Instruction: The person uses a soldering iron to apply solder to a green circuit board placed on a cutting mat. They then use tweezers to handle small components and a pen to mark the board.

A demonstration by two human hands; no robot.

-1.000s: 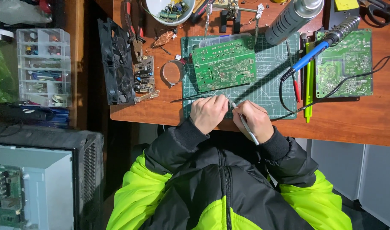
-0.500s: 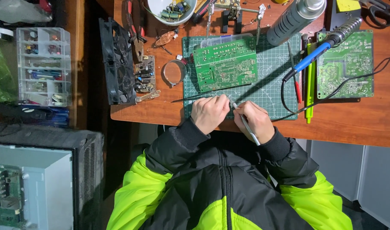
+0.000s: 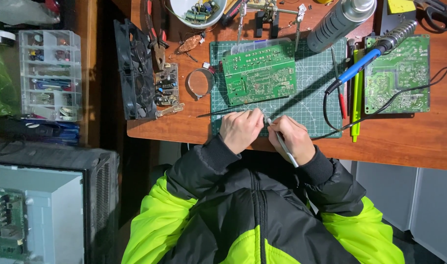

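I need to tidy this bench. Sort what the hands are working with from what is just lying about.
In hand:
left hand and right hand, close together on the cutting mat
silver tool in the right hand

Lying about:
green circuit board
second board
blue soldering iron
spray can
bowl of parts
black fan

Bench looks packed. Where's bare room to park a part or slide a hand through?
Free: bare wood along the near edge of the desk, right of the right hand and below the right circuit board. A smaller strip lies between the left hand and the black fan. Crowded: the cutting mat and the far edge around the white bowl.
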